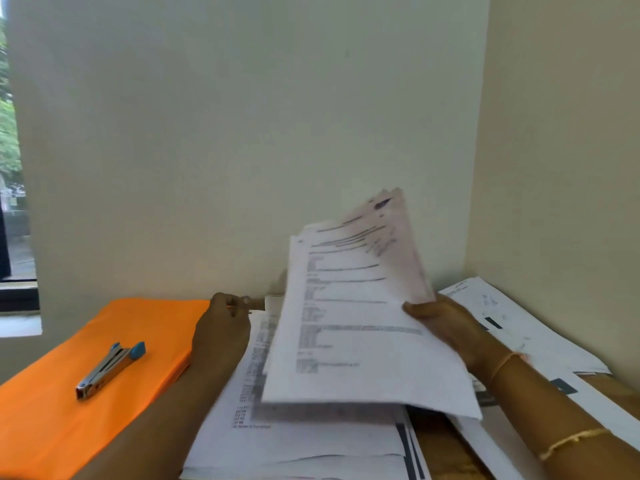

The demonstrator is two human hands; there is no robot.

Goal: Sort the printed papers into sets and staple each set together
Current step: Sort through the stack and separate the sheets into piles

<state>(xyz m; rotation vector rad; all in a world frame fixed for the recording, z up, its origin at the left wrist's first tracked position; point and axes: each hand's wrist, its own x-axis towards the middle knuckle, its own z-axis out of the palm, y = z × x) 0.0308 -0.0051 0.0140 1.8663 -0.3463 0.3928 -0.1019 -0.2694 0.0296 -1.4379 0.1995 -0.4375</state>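
Note:
My right hand (446,323) grips a bundle of printed papers (353,306) by its right edge and holds it tilted up above the desk, blurred by motion. Beneath it lies a stack of printed sheets (294,438). My left hand (221,327) rests with curled fingers at the stack's far left corner, next to the orange folder (69,403); whether it pinches a sheet is unclear. On the folder lies a silver stapler (107,368) with a blue end.
More loose printed sheets (512,323) spread at the right, toward the corner of the cream walls. A strip of brown desk top (440,448) shows between the paper piles. A window (10,168) is at the far left.

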